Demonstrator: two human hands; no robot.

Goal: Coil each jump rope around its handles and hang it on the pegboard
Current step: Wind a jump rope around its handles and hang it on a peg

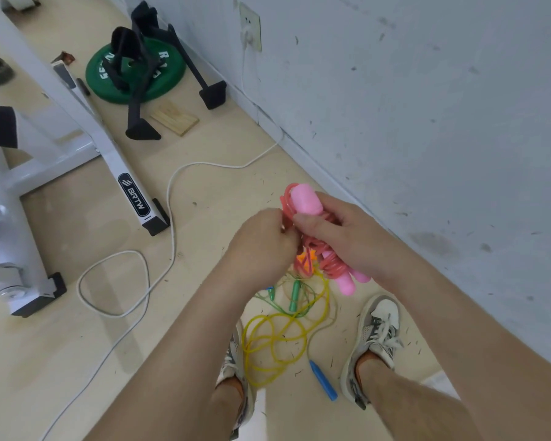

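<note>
Up close, right hand (347,232) gripping pink jump rope (306,202), left hand (261,240) pinching cord

The handles (306,200) in my right hand (341,232) are pink and their rope (326,261) is red. Under my left hand (261,243) are a green handle (295,296) and a yellow rope (269,343), then a blue handle (323,380). Far above my hands, a green plate (169,82) has white letters.

We see a home gym: a green weight plate (136,70), a white machine frame (86,122), jump ropes (277,338) on the floor (77,361).
</note>
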